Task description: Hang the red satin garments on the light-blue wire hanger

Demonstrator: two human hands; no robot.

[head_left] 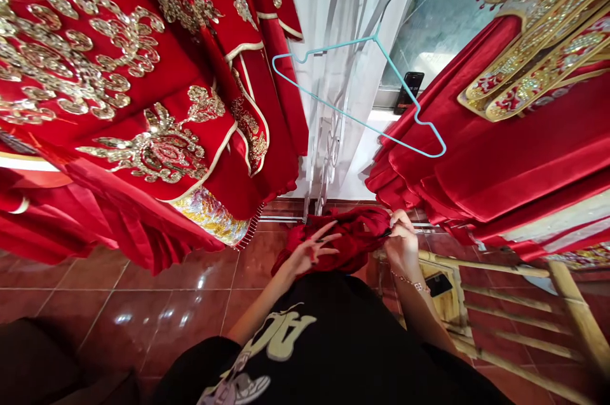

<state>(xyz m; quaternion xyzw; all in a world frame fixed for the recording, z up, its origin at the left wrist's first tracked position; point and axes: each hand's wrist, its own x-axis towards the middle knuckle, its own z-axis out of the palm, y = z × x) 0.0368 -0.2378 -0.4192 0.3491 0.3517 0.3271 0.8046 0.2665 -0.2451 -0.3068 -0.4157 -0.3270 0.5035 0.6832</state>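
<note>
While the right hand (pixel 403 243) pinches a fold of the bunched red cloth (pixel 345 240) at chest height, the left hand (pixel 312 251) stays open, fingers spread at the cloth's other side; one firm pinch against one loose hand seems to suit slippery fabric. Below lies the tiled floor (pixel 190 281). Farther out, a blue wire hanger (pixel 396 74) hangs before a white curtain (pixel 333 11), between red gold-embroidered gowns (pixel 143 74).

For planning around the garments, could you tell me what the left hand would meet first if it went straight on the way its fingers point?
The left hand would probably meet the bunched red cloth first, which the right hand grips; depth is unclear.
</note>
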